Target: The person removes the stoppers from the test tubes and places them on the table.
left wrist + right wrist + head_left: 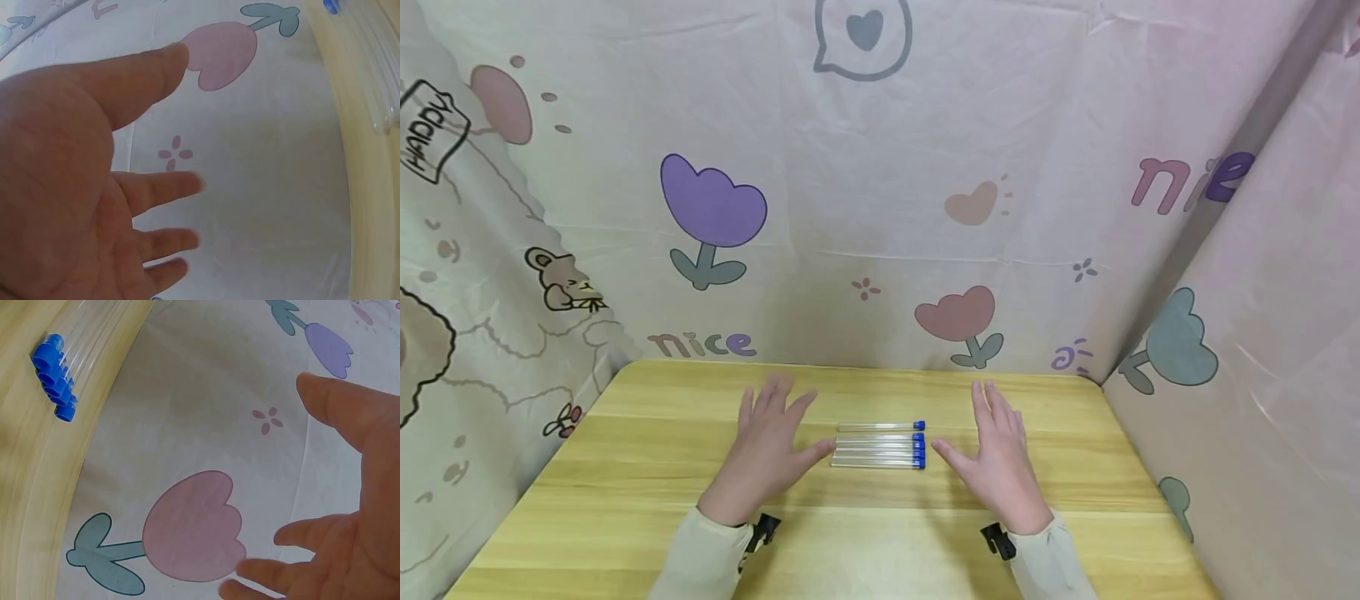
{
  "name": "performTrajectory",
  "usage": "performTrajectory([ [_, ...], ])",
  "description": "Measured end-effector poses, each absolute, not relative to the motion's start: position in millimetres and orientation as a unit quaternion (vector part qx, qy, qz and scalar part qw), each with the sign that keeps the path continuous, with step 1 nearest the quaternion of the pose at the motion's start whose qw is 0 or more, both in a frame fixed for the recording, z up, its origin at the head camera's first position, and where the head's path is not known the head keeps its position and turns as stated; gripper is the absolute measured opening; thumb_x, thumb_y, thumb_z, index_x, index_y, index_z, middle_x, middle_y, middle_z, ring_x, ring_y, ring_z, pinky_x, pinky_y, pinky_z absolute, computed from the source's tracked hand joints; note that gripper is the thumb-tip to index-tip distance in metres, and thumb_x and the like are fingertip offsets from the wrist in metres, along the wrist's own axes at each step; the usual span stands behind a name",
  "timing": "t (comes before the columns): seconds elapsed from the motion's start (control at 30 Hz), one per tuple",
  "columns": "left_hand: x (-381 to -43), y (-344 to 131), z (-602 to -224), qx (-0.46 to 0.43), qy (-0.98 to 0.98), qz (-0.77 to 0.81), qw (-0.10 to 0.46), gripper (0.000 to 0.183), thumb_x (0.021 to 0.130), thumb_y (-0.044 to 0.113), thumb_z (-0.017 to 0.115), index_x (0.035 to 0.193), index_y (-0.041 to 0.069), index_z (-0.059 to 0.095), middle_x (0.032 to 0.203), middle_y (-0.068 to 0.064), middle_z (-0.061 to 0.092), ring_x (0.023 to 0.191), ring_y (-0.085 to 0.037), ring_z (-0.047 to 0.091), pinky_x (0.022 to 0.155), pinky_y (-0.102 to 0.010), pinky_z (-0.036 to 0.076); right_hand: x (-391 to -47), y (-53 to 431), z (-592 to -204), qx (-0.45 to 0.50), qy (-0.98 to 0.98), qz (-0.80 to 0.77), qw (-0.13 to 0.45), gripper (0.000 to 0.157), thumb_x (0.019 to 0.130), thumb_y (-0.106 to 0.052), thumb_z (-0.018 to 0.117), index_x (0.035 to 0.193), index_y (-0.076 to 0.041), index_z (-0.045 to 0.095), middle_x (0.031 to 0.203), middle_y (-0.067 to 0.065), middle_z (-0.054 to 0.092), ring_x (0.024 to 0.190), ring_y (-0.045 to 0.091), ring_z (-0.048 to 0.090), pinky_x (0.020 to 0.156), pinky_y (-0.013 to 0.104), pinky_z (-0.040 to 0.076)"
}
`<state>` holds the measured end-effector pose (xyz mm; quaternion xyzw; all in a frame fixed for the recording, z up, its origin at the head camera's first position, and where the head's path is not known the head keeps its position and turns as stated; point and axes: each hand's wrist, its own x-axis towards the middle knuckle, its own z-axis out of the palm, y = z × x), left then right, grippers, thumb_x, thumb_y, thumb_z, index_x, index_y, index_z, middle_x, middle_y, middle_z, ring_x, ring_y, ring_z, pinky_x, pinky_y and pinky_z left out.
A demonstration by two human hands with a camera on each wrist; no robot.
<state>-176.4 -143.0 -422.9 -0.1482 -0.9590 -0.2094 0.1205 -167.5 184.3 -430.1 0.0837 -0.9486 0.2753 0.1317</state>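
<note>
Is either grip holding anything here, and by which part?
Nothing is held: the left grip and right grip are open, either side of the blue-capped tubes.

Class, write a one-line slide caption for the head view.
A left hand and a right hand flank blue-capped clear tubes lying side by side on a wood-grain table.

Head view: L hand [767, 454] & R hand [1002, 467] both bare, w/ pale cream sleeves ending approx. at wrists: L sleeve [700, 557] at 7 o'c, R sleeve [1054, 562] at 5 o'c, the latter w/ a few soft creases nr. cuff. Small angular blk unit [765, 530] on L wrist's 3 o'c side; similar 2nd blk unit [998, 542] on R wrist's 9 o'c side.
</note>
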Motion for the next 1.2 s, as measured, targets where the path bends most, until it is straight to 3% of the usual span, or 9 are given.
performTrajectory([
  [0.1,-178,-140,-426,-0.154,-0.960,-0.215,0.097,0.064,0.090,0.050,0.077,0.135,0.006,0.065,0.148,-0.022,0.052,0.142,-0.044,0.041,0.118,-0.062,0.027,-166,184,-429,0.084,-0.947,0.290,0.109,0.107,0.089,-0.052,0.078,0.165,-0.007,0.019,0.169,0.020,0.020,0.153,0.043,0.022,0.121,0.063,0.021],
  [0.2,-180,-137,-431,-0.152,-0.960,-0.225,0.065,0.046,0.092,0.041,0.078,0.125,0.009,0.071,0.132,-0.013,0.065,0.126,-0.036,0.057,0.106,-0.054,0.047,-165,183,-429,0.083,-0.948,0.297,0.080,0.106,0.090,-0.053,0.077,0.166,-0.010,0.016,0.167,0.020,0.025,0.152,0.042,0.027,0.119,0.062,0.028],
  [0.3,-183,-134,-438,-0.156,-0.958,-0.236,0.039,0.033,0.092,0.033,0.080,0.117,0.012,0.074,0.118,-0.006,0.071,0.112,-0.026,0.064,0.096,-0.047,0.054,-165,183,-430,0.081,-0.950,0.296,0.061,0.105,0.091,-0.056,0.074,0.166,-0.012,0.016,0.165,0.020,0.030,0.151,0.041,0.031,0.118,0.061,0.030],
  [0.43,-191,-131,-453,-0.172,-0.954,-0.243,0.017,0.022,0.091,0.024,0.081,0.110,0.012,0.076,0.105,-0.001,0.072,0.097,-0.019,0.065,0.087,-0.042,0.056,-167,182,-431,0.090,-0.952,0.287,0.057,0.098,0.092,-0.058,0.072,0.165,-0.012,0.025,0.161,0.018,0.038,0.147,0.039,0.037,0.116,0.059,0.035],
  [0.53,-196,-130,-463,-0.188,-0.951,-0.245,0.009,0.017,0.089,0.018,0.081,0.104,0.011,0.077,0.099,0.002,0.071,0.090,-0.016,0.064,0.082,-0.041,0.055,-169,181,-433,0.105,-0.952,0.280,0.061,0.084,0.094,-0.051,0.073,0.159,-0.009,0.039,0.155,0.016,0.047,0.142,0.038,0.045,0.113,0.058,0.041],
  [0.73,-204,-128,-480,-0.209,-0.948,-0.241,0.003,0.014,0.086,0.012,0.082,0.099,0.009,0.076,0.088,0.004,0.067,0.078,-0.013,0.059,0.076,-0.039,0.055,-171,180,-439,0.106,-0.958,0.266,0.021,0.053,0.094,-0.039,0.076,0.136,-0.009,0.065,0.124,0.008,0.071,0.113,0.029,0.068,0.095,0.051,0.054],
  [0.87,-208,-128,-488,-0.214,-0.948,-0.236,-0.008,0.012,0.086,0.012,0.082,0.094,0.011,0.074,0.080,0.007,0.061,0.072,-0.011,0.052,0.071,-0.035,0.051,-171,179,-442,0.110,-0.959,0.261,-0.020,0.048,0.095,-0.041,0.075,0.131,-0.010,0.068,0.113,0.005,0.074,0.103,0.023,0.070,0.087,0.048,0.056],
  [1.2,-213,-127,-493,-0.215,-0.952,-0.217,-0.007,0.019,0.088,0.010,0.079,0.080,0.018,0.064,0.072,0.011,0.054,0.067,-0.010,0.048,0.064,-0.031,0.044,-171,182,-444,0.120,-0.956,0.262,-0.051,0.050,0.096,-0.042,0.073,0.132,-0.008,0.066,0.111,0.007,0.075,0.101,0.023,0.070,0.088,0.050,0.056],
])
